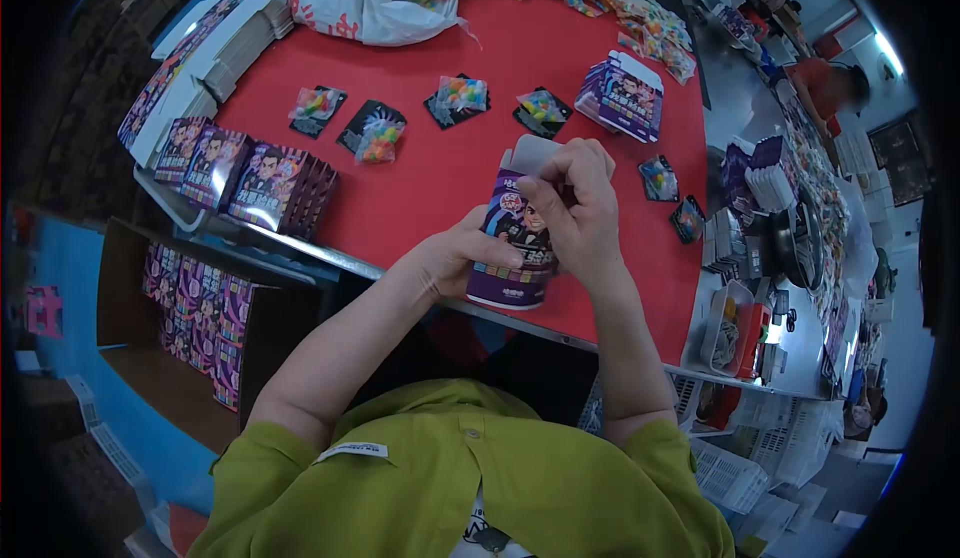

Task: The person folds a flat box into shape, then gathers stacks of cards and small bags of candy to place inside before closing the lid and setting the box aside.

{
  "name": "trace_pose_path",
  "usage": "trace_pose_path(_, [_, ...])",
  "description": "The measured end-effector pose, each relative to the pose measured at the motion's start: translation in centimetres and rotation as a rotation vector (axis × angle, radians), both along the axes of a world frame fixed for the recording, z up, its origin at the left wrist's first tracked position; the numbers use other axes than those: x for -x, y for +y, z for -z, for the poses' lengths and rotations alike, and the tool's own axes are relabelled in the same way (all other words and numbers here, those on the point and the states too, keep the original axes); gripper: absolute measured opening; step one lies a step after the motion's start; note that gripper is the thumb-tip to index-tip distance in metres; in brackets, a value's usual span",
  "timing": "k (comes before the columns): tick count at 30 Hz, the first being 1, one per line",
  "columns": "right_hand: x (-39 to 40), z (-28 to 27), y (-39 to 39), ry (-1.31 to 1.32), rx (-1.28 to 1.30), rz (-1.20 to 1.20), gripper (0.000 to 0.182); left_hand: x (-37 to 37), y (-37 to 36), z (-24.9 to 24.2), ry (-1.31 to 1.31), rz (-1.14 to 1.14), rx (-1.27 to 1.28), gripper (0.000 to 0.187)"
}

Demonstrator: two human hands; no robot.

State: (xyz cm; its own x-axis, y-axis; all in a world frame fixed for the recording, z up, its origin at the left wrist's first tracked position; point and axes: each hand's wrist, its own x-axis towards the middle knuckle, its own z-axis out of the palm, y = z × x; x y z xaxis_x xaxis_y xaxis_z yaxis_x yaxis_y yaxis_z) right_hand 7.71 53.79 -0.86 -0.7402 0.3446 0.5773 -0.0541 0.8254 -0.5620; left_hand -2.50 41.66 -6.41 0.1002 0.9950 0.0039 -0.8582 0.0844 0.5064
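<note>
Left hand [455,258] wraps the small purple printed cardboard box [515,248], held above the red table's [440,183] near edge; right hand [575,208] pinches its white top flap [535,153]. Best to keep the box steady and fold squarely along the crease.

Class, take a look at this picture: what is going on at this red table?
A person in a green shirt holds a purple printed box upright over the near edge of the red table. The left hand grips its side; the right hand works at its open top flap. Small packets of coloured sweets lie spread on the table, with finished boxes lined up at the left.
</note>
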Motion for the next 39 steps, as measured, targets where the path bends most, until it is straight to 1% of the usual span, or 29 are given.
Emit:
trace_pose_path(1, [-0.2, 0.5, -0.9, -0.005, 0.014, -0.017, 0.027, -0.4, -0.6, 0.6, -0.031, -0.005, 0.054, 0.059])
trace_pose_path(2, [-0.4, 1.2, -1.7, 0.029, 0.081, 0.021, 0.029, -0.7, -1.3, 1.2, -0.031, -0.012, 0.1, 0.049])
trace_pose_path(3, [-0.7, 1.8, -2.4, 0.063, 0.143, 0.061, 0.034, -1.1, -2.0, 1.1, -0.034, -0.023, 0.109, 0.049])
trace_pose_path(4, [-1.1, 2.4, -2.8, 0.061, 0.146, 0.049, 0.034, -1.6, -2.8, 0.9, -0.051, -0.06, 0.23, 0.046])
trace_pose_path(5, [-1.9, 3.0, -2.9, 0.081, 0.177, 0.015, 0.041, -1.9, -3.3, 0.8, -0.073, -0.094, 0.352, 0.043])
trace_pose_path(6, [-3.0, 3.5, -3.0, 0.1, 0.212, -0.014, 0.048, -2.1, -3.9, 1.3, -0.159, -0.047, 0.393, 0.035])
trace_pose_path(7, [-4.4, 3.8, -3.0, 0.059, 0.214, -0.155, 0.059, -2.3, -4.3, 1.2, -0.166, -0.05, 0.401, 0.035])
trace_pose_path(8, [-5.5, 4.2, -3.5, 0.054, 0.222, -0.158, 0.059, -2.5, -4.8, 0.9, -0.262, -0.043, 0.467, 0.033])
trace_pose_path(10, [-7.3, 4.9, -4.8, -0.091, 0.016, -0.328, 0.068, -2.9, -5.4, 1.1, -0.392, -0.055, 0.565, 0.03])
trace_pose_path(11, [-7.8, 5.1, -5.4, -0.156, -0.115, -0.284, 0.074, -3.0, -5.6, 1.3, -0.398, -0.055, 0.571, 0.03])
trace_pose_path(12, [-8.0, 5.4, -5.6, -0.162, -0.11, -0.281, 0.074, -3.2, -5.5, 1.5, -0.392, -0.064, 0.63, 0.03])
trace_pose_path(14, [-8.5, 6.0, -5.9, -0.178, -0.212, -0.248, 0.067, -3.6, -5.5, 1.2, -0.409, -0.061, 0.726, 0.029])
trace_pose_path(15, [-8.7, 6.5, -5.7, -0.182, -0.206, -0.249, 0.067, -3.8, -5.6, 0.8, -0.413, -0.06, 0.731, 0.029])
trace_pose_path(17, [-8.8, 7.7, -5.2, -0.139, -0.119, -0.249, 0.058, -4.1, -5.7, 0.2, -0.336, -0.101, 0.733, 0.029])
trace_pose_path(18, [-8.8, 8.0, -5.2, -0.162, -0.18, -0.203, 0.051, -4.1, -5.6, 0.4, -0.313, -0.115, 0.745, 0.034])
trace_pose_path(19, [-8.7, 8.0, -5.2, -0.161, -0.175, -0.205, 0.051, -4.1, -5.9, 0.4, -0.315, -0.118, 0.75, 0.034])
trace_pose_path(21, [-8.7, 7.7, -5.1, -0.006, -0.138, -0.152, 0.047, -3.7, -7.0, -0.2, -0.107, -0.213, 0.637, 0.037])
trace_pose_path(22, [-8.5, 7.3, -5.0, 0.043, -0.09, -0.126, 0.047, -3.2, -8.1, 0.3, 0.133, -0.226, 0.589, 0.044])
trace_pose_path(23, [-8.3, 7.3, -4.8, 0.041, -0.087, -0.115, 0.047, -3.5, -8.3, 0.5, 0.135, -0.215, 0.592, 0.044])
trace_pose_path(25, [-8.0, 7.5, -4.7, 0.122, 0.141, -0.088, 0.05, -4.1, -8.8, 0.7, 1.166, -0.888, 0.199, 0.052])
trace_pose_path(26, [-7.3, 8.0, -4.8, 0.165, 0.179, -0.085, 0.053, -2.9, -8.4, 1.3, 1.484, -0.879, -0.018, 0.057])
trace_pose_path(27, [-6.8, 7.9, -5.1, 0.169, 0.178, -0.085, 0.053, -2.9, -7.6, 2.2, 1.487, -0.879, -0.021, 0.057])
trace_pose_path(29, [-6.2, 7.3, -5.6, 0.146, 0.458, 0.142, 0.062, -4.0, -5.1, 3.6, 0.982, -0.627, -0.24, 0.057])
trace_pose_path(30, [-5.9, 7.5, -5.5, 0.146, 0.454, 0.15, 0.062, -4.0, -4.6, 3.0, 1.023, -0.603, -0.218, 0.053])
trace_pose_path(32, [-5.6, 8.1, -5.2, 0.367, 0.697, 0.001, 0.067, -4.3, -3.4, 2.8, 0.968, -0.618, -0.171, 0.049])
trace_pose_path(36, [-6.6, 7.6, -6.2, 0.355, 0.763, -0.032, 0.062, -4.6, -2.8, 1.7, 0.811, -0.597, -0.056, 0.04])
trace_pose_path(37, [-6.5, 6.9, -6.3, 0.394, 0.968, -0.056, 0.055, -4.5, -2.7, 1.1, 0.808, -0.587, -0.058, 0.04])
trace_pose_path(38, [-6.5, 6.4, -6.2, 0.433, 1.173, -0.084, 0.049, -4.2, -2.6, 0.4, 0.686, -0.563, 0.003, 0.035])
trace_pose_path(39, [-6.7, 6.2, -5.8, 0.434, 1.171, -0.078, 0.049, -4.0, -2.5, 0.1, 0.564, -0.54, 0.066, 0.031])
